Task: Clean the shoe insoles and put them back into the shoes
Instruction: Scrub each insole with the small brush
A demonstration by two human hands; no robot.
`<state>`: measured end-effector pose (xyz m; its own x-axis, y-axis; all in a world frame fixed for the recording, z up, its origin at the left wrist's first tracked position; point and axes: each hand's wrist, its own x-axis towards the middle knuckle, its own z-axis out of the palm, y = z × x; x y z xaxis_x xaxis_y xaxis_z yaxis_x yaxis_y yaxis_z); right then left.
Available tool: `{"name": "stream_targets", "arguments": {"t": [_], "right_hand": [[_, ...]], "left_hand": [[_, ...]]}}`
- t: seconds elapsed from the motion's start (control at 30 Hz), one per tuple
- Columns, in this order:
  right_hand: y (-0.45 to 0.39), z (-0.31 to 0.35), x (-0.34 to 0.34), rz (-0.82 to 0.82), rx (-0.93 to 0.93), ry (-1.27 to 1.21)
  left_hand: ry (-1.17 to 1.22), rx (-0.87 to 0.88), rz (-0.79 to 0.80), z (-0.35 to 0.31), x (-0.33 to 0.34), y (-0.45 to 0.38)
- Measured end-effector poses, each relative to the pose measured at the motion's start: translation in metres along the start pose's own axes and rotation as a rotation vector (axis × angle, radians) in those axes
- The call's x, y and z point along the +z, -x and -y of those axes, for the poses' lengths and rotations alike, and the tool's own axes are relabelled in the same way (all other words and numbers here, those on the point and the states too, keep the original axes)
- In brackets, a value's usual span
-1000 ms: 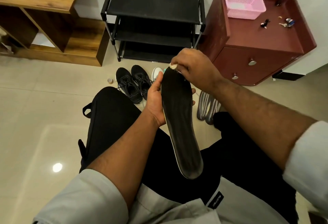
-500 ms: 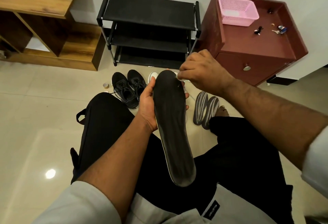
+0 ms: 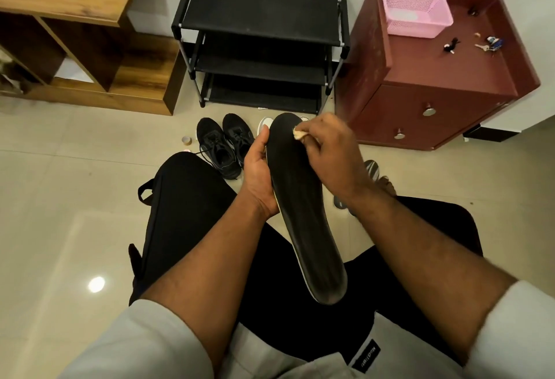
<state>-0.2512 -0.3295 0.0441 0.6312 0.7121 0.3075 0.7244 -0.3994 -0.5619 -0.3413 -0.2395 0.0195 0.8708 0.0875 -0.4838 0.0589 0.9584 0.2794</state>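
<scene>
Beyond both hands, a black shoe rack stands against the wall, with a pair of black shoes on the floor just past the left hand. That hand grips the long black insole along its edge, thumb up its side. On its toe end, the right hand pinches a small pale wipe
</scene>
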Motion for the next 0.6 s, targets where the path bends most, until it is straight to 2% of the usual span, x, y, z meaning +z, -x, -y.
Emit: {"name": "stream_targets", "arguments": {"t": [0.07, 0.13, 0.2, 0.23, 0.33, 0.37, 0.4, 0.47, 0.53, 0.6], "right_hand": [[0.007, 0.006, 0.0, 0.056, -0.019, 0.001], [0.013, 0.009, -0.009, 0.27, 0.003, -0.07], [0.016, 0.008, -0.022, 0.465, 0.148, -0.262], [0.015, 0.005, -0.029, 0.428, 0.272, -0.426], [0.007, -0.008, -0.046, 0.041, 0.733, -0.966], [0.004, -0.011, -0.047, -0.021, 0.828, -1.041], [0.002, -0.013, -0.046, -0.028, 0.857, -1.007], [0.0, -0.016, -0.04, 0.005, 0.707, -0.718], [-0.001, -0.016, -0.033, 0.007, 0.368, -0.373], [-0.006, -0.016, -0.028, 0.016, 0.01, -0.13]], "left_hand": [[-0.01, 0.005, -0.005, -0.001, -0.002, 0.001], [0.001, 0.018, -0.004, -0.003, -0.004, 0.001], [0.011, 0.029, -0.003, -0.004, -0.002, 0.002], [0.013, 0.034, -0.009, -0.004, -0.001, 0.001], [0.035, 0.03, 0.003, -0.002, 0.002, 0.001], [0.042, 0.022, 0.008, 0.0, 0.001, 0.001], [0.043, 0.018, 0.007, 0.001, 0.001, 0.0], [0.04, 0.018, 0.01, 0.003, -0.001, -0.002], [0.045, 0.024, 0.028, 0.003, -0.002, -0.003], [0.027, 0.031, 0.017, 0.003, -0.002, -0.003]]}}
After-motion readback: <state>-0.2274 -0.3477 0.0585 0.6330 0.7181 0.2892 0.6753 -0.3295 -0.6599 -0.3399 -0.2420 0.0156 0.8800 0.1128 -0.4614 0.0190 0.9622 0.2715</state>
